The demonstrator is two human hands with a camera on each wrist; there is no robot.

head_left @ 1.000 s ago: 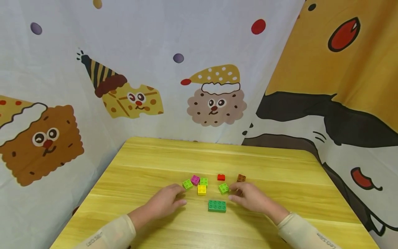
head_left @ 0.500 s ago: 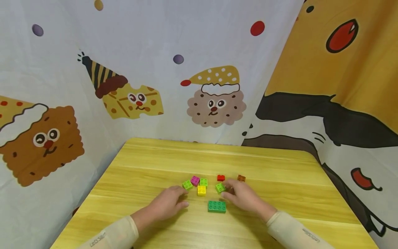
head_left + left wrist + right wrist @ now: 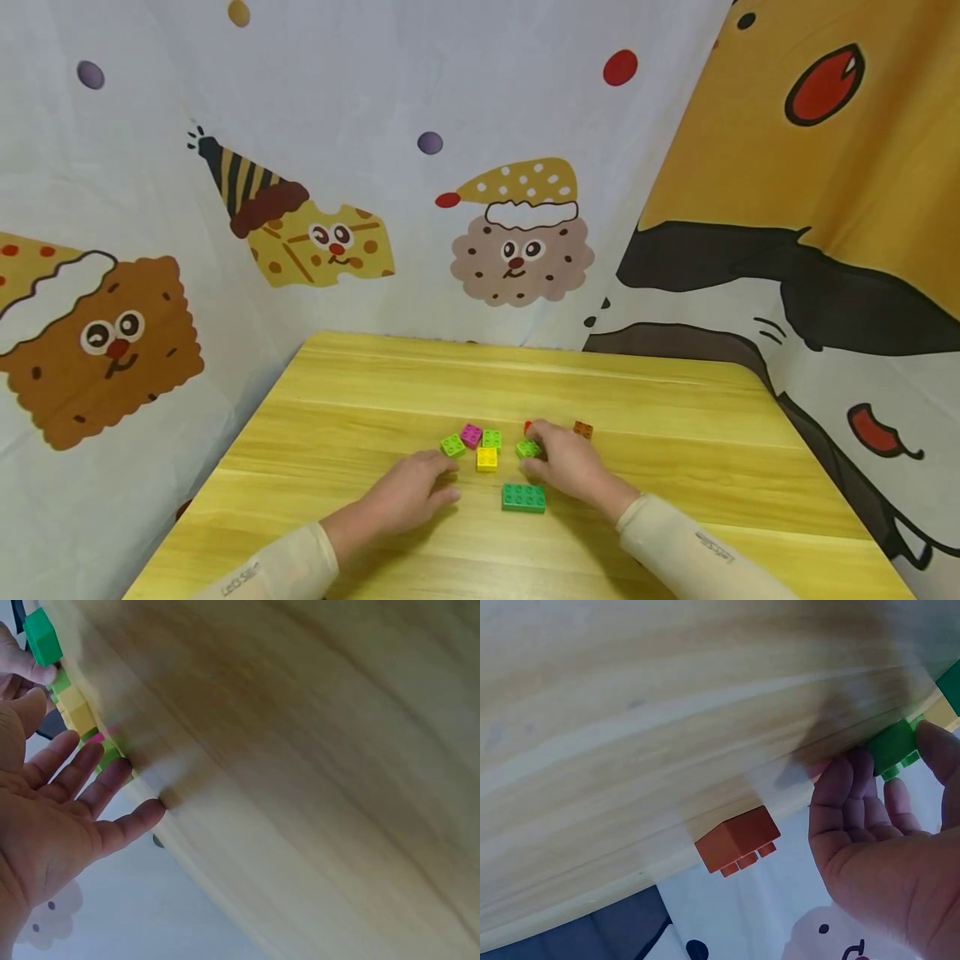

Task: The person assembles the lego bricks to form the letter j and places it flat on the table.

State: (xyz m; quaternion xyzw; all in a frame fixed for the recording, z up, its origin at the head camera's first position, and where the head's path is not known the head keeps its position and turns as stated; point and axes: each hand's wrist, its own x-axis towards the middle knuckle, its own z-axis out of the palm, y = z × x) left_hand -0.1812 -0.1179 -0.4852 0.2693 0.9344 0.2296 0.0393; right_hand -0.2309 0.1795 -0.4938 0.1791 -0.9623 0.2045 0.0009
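Over the last second we see the right hand (image 3: 568, 462) shift across the yellowish wooden worktop (image 3: 667, 417) toward its left edge and slightly toward its far edge, taking along the small square lime-green plastic brick (image 3: 527, 449) between thumb and fingers. The small red plastic brick (image 3: 528, 427), in full sight before, is now mostly covered by that hand, while the small brown plastic brick (image 3: 582, 430), nearer the worktop's right edge, shows more fully. We also find the left hand (image 3: 408, 493) moved a little toward the right edge.
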